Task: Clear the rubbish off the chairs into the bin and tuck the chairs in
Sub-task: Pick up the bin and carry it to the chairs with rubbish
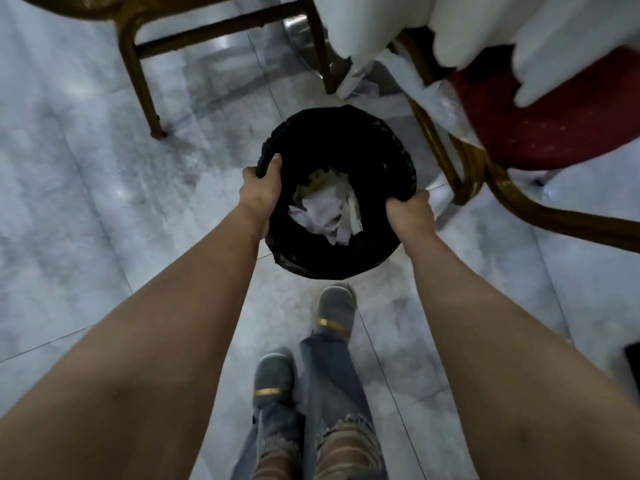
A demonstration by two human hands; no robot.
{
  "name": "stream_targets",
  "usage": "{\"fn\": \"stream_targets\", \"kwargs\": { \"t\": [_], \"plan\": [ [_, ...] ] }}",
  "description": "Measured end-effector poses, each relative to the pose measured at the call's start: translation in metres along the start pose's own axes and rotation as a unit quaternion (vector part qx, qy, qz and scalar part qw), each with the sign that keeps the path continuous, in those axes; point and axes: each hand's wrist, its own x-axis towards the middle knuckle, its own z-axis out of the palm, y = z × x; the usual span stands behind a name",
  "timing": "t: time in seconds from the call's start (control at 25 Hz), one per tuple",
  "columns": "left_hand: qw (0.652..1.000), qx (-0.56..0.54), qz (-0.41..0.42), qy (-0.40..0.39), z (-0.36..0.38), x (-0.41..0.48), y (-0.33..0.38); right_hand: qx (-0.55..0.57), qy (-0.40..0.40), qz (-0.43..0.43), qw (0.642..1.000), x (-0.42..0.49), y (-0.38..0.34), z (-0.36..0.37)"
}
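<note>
A round bin (346, 140) lined with a black bag sits below me over the grey tiled floor, with crumpled white paper (327, 211) inside. My left hand (263, 183) grips its left rim and my right hand (410, 211) grips its right rim. A chair with a red seat (561, 129) and gold metal legs stands at the right, with white paper scraps (433, 95) on its left edge. Another gold chair frame (138, 57) stands at the upper left, its seat out of view.
A white tablecloth (485, 29) hangs at the top right over the red chair. More white paper (356, 81) lies on the floor behind the bin near a chair leg. My feet in grey shoes (336, 310) stand just behind the bin.
</note>
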Motion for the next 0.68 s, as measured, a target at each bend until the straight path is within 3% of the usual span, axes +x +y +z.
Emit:
{"fn": "stream_targets", "kwargs": {
  "t": [0.4, 0.68],
  "plan": [
    [0.987, 0.089, 0.047, -0.121, -0.074, -0.284, 0.035, 0.047, 0.022, 0.034, 0.998, -0.262, 0.046, -0.158],
    [0.944, 0.235, 0.046, -0.226, -0.059, -0.444, 0.042, 0.132, 0.035, 0.099, 0.986, -0.379, 0.134, -0.247]
  ]
}}
